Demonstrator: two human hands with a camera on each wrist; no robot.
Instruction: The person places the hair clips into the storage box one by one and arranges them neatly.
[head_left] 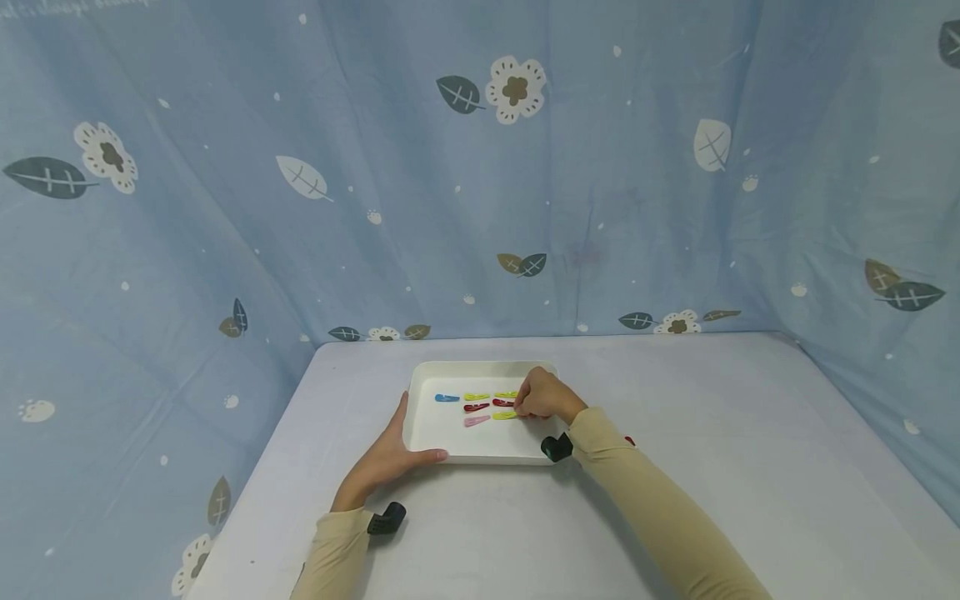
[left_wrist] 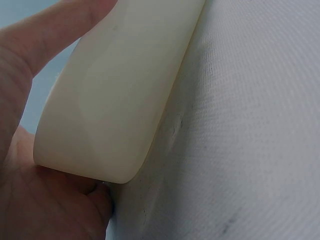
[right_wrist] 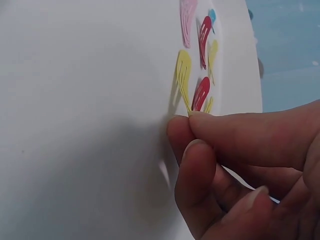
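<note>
A white rectangular tray (head_left: 438, 442) lies on the table with several snap hair clips in it. My right hand (head_left: 546, 395) reaches over the tray's right side. Between thumb and index finger it pinches the narrow end of a yellow hair clip (right_wrist: 183, 72). Close by are a red hair clip (right_wrist: 201, 92), a pink hair clip (head_left: 477, 422) and a blue hair clip (head_left: 447, 398); other red and yellow ones sit among them. At the near left corner, my left hand (head_left: 382, 460) rests against the tray's outer walls, its thumb extended along the front.
The table (head_left: 712, 483) has a pale cloth on it. A patterned blue curtain (head_left: 420, 208) hangs behind and at the sides. Something small and red (head_left: 630, 440) shows partly from behind my right sleeve. Dark wrist-worn devices (head_left: 387, 518) sit near both cuffs.
</note>
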